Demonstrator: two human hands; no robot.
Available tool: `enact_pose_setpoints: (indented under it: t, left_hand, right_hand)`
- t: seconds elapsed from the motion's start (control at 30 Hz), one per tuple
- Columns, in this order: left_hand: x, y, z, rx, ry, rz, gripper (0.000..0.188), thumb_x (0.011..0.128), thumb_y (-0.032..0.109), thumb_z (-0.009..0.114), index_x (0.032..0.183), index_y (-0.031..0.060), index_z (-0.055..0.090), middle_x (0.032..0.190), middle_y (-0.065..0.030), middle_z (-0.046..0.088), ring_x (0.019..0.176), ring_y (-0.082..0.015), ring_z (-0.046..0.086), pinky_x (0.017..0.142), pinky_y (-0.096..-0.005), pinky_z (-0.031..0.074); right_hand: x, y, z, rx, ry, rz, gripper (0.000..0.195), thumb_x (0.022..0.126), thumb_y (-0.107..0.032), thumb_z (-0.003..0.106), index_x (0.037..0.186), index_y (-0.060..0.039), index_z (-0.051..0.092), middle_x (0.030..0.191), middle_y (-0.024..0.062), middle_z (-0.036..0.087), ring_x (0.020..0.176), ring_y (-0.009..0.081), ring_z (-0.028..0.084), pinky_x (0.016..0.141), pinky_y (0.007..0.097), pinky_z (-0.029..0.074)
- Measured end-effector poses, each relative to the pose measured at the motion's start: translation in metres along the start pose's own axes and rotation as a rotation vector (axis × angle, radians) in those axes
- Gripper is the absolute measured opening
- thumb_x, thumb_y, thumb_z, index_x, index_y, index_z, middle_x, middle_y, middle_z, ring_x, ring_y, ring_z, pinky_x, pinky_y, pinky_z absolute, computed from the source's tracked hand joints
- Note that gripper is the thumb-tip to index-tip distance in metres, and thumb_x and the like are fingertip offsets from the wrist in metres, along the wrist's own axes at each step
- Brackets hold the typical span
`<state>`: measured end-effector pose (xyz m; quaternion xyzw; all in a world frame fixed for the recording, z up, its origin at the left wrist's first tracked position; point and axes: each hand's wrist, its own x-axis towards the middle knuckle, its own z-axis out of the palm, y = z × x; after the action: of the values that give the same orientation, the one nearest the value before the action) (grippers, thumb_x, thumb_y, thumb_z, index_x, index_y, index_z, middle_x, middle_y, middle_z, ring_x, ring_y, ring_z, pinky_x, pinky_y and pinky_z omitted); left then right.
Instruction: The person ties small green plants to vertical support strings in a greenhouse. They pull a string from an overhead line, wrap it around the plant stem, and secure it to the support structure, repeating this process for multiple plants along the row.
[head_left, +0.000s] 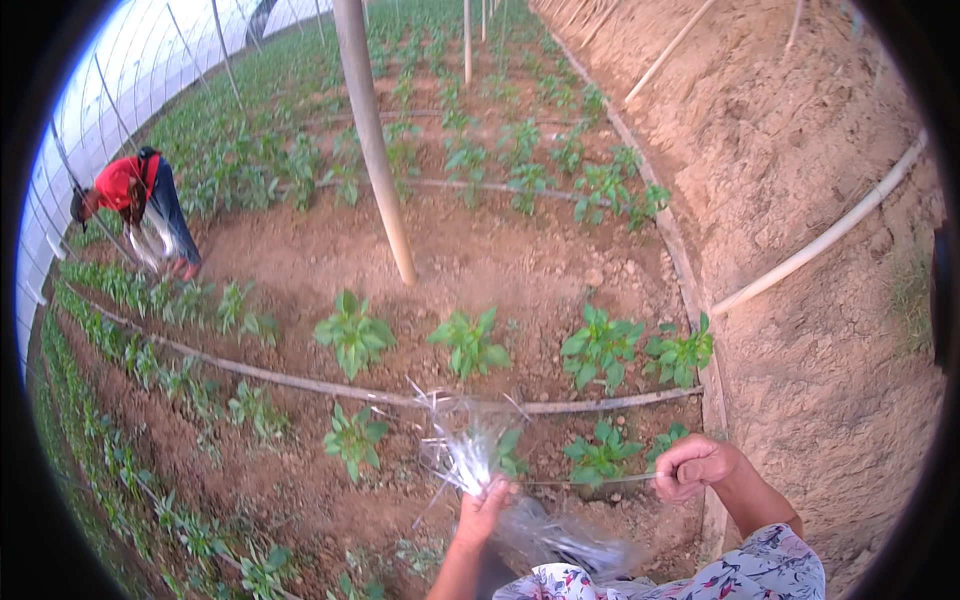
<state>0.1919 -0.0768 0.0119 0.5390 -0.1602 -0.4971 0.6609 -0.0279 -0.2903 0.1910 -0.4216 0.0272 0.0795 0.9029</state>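
Note:
My left hand (486, 510) grips a bundle of thin, shiny clear plastic strands (469, 461), which fan out above the fingers and hang blurred below them towards my lap. To the right, my right hand (694, 469) is closed on the end of one strand (585, 480), drawn taut between both hands. Just beyond that strand stands a leafy green young plant (602, 452), with another partly behind my right hand. A further seedling (355, 440) grows left of the bundle.
A drip irrigation hose (622, 403) crosses the soil ahead. Beyond it stand more plants (469, 343) and a slanted post (379, 157). An earthen bank (825, 375) with a pale pole (825, 244) rises at right. Another person (139, 187) bends over at far left, holding similar strands.

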Motion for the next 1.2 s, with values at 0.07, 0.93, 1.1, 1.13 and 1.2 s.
enact_pose_setpoints:
  t: [0.07, 0.93, 1.1, 1.13, 1.2]
  left_hand:
    - [0.021, 0.026, -0.017, -0.131, 0.082, 0.055, 0.015, 0.091, 0.017, 0.052, 0.083, 0.0051, 0.055, 0.066, -0.0002, 0.052, 0.050, -0.0061, 0.037, 0.045, -0.0211, 0.029]
    - [0.116, 0.093, -0.072, -0.095, 0.147, 0.391, 0.022, 0.090, 0.033, 0.052, 0.088, 0.0124, 0.059, 0.066, 0.0027, 0.050, 0.050, -0.0075, 0.039, 0.042, -0.0240, 0.032]
    - [0.035, 0.242, -0.048, -0.100, -0.059, 0.317, 0.029, 0.091, 0.030, 0.051, 0.104, 0.0057, 0.059, 0.076, -0.0008, 0.063, 0.045, -0.0048, 0.035, 0.039, -0.0209, 0.028]
    - [0.034, 0.261, -0.046, -0.096, -0.072, 0.332, 0.028, 0.091, 0.029, 0.050, 0.104, 0.0054, 0.059, 0.076, -0.0008, 0.063, 0.045, -0.0048, 0.035, 0.039, -0.0205, 0.027]
    - [0.036, 0.297, -0.046, -0.027, -0.063, 0.381, 0.028, 0.092, 0.027, 0.048, 0.104, 0.0050, 0.059, 0.075, -0.0001, 0.061, 0.044, -0.0049, 0.035, 0.038, -0.0198, 0.026]
  right_hand:
    - [-0.015, -0.031, 0.018, -0.112, 0.005, 0.103, 0.025, 0.094, -0.020, 0.048, 0.090, 0.0039, 0.051, 0.061, -0.0007, 0.039, 0.049, 0.0072, 0.036, 0.044, 0.0220, 0.031]
    - [-0.002, -0.532, 0.462, -2.184, 0.657, -1.268, 0.021, 0.086, -0.021, 0.055, 0.081, -0.0019, 0.062, 0.062, 0.0020, 0.055, 0.054, 0.0093, 0.051, 0.048, 0.0253, 0.039]
    - [0.009, -0.621, 0.453, -2.587, 1.025, -1.602, 0.027, 0.085, -0.028, 0.050, 0.082, -0.0046, 0.063, 0.075, 0.0128, 0.064, 0.069, 0.0216, 0.060, 0.061, 0.0346, 0.045]
    - [0.016, -0.620, 0.455, -2.605, 1.122, -1.534, 0.029, 0.084, -0.029, 0.048, 0.083, -0.0058, 0.064, 0.081, 0.0140, 0.064, 0.075, 0.0254, 0.061, 0.067, 0.0370, 0.046]
    - [0.028, -0.602, 0.460, -2.578, 1.308, -1.535, 0.029, 0.082, -0.030, 0.047, 0.083, -0.0073, 0.065, 0.090, 0.0149, 0.064, 0.084, 0.0296, 0.061, 0.074, 0.0394, 0.046]
